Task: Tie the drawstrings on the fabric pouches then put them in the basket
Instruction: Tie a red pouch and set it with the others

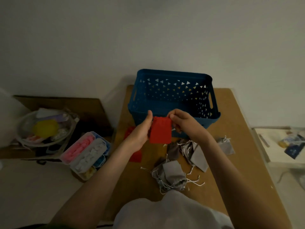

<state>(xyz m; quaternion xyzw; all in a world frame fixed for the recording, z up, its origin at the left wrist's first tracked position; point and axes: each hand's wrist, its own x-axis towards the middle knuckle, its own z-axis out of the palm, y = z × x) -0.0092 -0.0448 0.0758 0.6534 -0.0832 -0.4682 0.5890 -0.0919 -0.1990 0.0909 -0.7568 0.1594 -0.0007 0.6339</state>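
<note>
We are holding the red pouch (160, 132) at frame centre, just below the blue basket's (165, 111) near rim, left hand (140, 132) gripping its side, right hand (182, 123) pinching its gathered top. We are judging the tying step underway; the next move is calling for a snug knot.

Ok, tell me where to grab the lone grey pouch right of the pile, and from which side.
Pinch the lone grey pouch at its gathered neck, the end nearest the basket, from above: it lies flat on the table, and only the neck and cords seem to rise off it. The left hand and right hand hold the red pouch.
</note>
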